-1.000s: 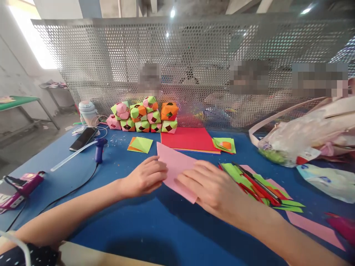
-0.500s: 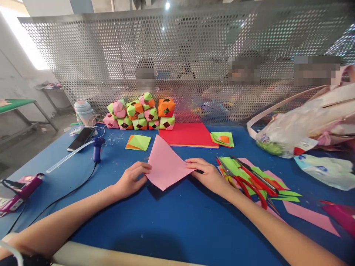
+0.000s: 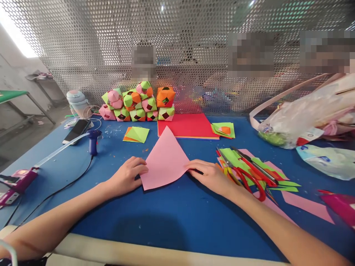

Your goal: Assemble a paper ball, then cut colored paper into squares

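I'd say the paper [image 3: 166, 160] is being positioned — left hand [image 3: 126, 175] pinching it at nine o'clock, right hand [image 3: 209, 175] at three — and next calls for careful alignment.

In front of the sheet [image 3: 166, 162], the table [image 3: 155, 218] leaves a hand room to pass. A gap also lies between the glue gun [image 3: 93, 144] and the left hand [image 3: 127, 173]. Scissors [image 3: 240, 173] and scraps [image 3: 235, 157] crowd the right hand [image 3: 209, 177]; paper balls [image 3: 138, 115] and mesh [image 3: 111, 44] block the back.
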A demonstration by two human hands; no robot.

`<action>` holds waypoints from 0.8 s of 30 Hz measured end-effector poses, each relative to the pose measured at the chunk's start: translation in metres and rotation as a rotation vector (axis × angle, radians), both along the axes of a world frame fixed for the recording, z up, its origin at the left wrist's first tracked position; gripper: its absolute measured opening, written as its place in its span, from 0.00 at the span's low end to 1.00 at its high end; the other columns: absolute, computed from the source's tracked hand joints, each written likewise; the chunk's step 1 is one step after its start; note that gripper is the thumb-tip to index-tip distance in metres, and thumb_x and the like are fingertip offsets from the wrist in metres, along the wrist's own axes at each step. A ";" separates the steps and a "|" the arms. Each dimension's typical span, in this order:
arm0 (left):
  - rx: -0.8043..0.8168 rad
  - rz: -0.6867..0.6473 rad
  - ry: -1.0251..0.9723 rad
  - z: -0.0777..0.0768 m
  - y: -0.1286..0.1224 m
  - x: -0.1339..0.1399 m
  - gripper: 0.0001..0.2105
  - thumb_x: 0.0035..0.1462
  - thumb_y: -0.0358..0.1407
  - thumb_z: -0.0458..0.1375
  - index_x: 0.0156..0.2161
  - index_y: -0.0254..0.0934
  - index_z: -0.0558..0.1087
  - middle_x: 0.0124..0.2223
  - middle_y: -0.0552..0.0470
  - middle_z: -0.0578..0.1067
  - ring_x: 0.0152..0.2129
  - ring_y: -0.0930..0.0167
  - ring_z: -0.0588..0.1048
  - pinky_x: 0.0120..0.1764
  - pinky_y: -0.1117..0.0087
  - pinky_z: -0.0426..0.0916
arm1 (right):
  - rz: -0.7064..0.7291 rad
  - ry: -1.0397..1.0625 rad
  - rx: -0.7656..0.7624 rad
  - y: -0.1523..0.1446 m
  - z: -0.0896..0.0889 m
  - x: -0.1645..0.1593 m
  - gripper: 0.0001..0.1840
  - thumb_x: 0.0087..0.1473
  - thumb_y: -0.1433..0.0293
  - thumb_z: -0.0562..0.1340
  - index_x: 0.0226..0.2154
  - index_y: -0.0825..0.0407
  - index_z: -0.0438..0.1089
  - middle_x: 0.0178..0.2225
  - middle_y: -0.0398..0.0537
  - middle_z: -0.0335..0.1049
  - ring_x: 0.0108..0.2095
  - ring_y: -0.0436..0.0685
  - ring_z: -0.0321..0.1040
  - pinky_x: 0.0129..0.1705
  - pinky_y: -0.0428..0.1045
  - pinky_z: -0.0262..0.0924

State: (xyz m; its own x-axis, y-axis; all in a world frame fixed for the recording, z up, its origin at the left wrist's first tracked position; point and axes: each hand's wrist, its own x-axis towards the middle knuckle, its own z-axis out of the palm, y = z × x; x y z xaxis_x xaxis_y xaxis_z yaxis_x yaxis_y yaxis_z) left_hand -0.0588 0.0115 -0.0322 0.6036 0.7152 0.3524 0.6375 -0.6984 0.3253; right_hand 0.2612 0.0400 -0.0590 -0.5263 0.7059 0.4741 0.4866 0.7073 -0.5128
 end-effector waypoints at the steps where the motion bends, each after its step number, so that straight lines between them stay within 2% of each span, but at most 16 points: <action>1: -0.025 -0.028 -0.028 0.001 -0.001 0.002 0.09 0.60 0.29 0.52 0.40 0.35 0.74 0.44 0.44 0.76 0.42 0.67 0.72 0.47 0.64 0.69 | -0.007 0.003 -0.006 -0.001 0.000 0.000 0.12 0.60 0.72 0.56 0.38 0.49 0.75 0.38 0.48 0.78 0.40 0.55 0.75 0.45 0.53 0.71; 3: -0.127 -0.009 -0.097 0.002 -0.001 0.005 0.09 0.60 0.30 0.51 0.37 0.36 0.74 0.40 0.46 0.77 0.39 0.69 0.73 0.45 0.67 0.69 | -0.024 0.012 -0.023 0.000 -0.003 0.002 0.10 0.59 0.70 0.57 0.36 0.49 0.75 0.37 0.47 0.78 0.39 0.56 0.75 0.45 0.53 0.70; 6: -0.278 0.171 -0.167 -0.002 0.005 0.007 0.08 0.59 0.35 0.53 0.31 0.36 0.72 0.31 0.53 0.75 0.30 0.72 0.72 0.36 0.72 0.67 | -0.084 0.038 -0.067 0.004 -0.009 0.006 0.07 0.57 0.68 0.60 0.34 0.48 0.75 0.36 0.46 0.79 0.38 0.57 0.75 0.45 0.54 0.69; 9: -0.316 0.310 -0.210 -0.008 0.016 0.007 0.13 0.59 0.40 0.53 0.26 0.36 0.68 0.23 0.57 0.69 0.23 0.74 0.66 0.28 0.74 0.60 | -0.196 0.078 -0.133 0.009 -0.015 0.008 0.08 0.55 0.65 0.61 0.35 0.48 0.75 0.34 0.46 0.78 0.35 0.57 0.75 0.40 0.51 0.69; 13: -0.332 0.427 -0.268 -0.012 0.032 0.005 0.14 0.57 0.43 0.54 0.26 0.35 0.69 0.25 0.56 0.69 0.24 0.74 0.65 0.29 0.73 0.57 | -0.357 0.122 -0.202 0.012 -0.017 0.003 0.11 0.53 0.62 0.62 0.37 0.49 0.74 0.34 0.47 0.77 0.32 0.56 0.73 0.34 0.49 0.66; 15: -0.334 0.468 -0.302 -0.012 0.039 0.003 0.13 0.56 0.43 0.54 0.28 0.35 0.70 0.26 0.56 0.71 0.26 0.73 0.66 0.31 0.72 0.58 | -0.402 0.129 -0.233 0.014 -0.017 -0.002 0.12 0.52 0.60 0.62 0.34 0.51 0.74 0.29 0.45 0.76 0.28 0.55 0.70 0.31 0.48 0.63; 19: -0.346 0.496 -0.359 -0.011 0.048 0.003 0.11 0.55 0.42 0.53 0.31 0.35 0.70 0.28 0.56 0.71 0.27 0.73 0.67 0.32 0.73 0.60 | -0.453 0.146 -0.278 0.020 -0.014 -0.008 0.16 0.50 0.57 0.62 0.23 0.52 0.70 0.21 0.43 0.70 0.23 0.53 0.64 0.25 0.47 0.56; 24: -0.346 0.494 -0.359 -0.012 0.058 0.005 0.10 0.53 0.40 0.53 0.25 0.36 0.66 0.24 0.58 0.65 0.23 0.74 0.63 0.29 0.73 0.57 | -0.480 0.189 -0.311 0.033 -0.011 -0.012 0.19 0.51 0.55 0.60 0.20 0.51 0.67 0.17 0.41 0.65 0.21 0.51 0.61 0.24 0.46 0.52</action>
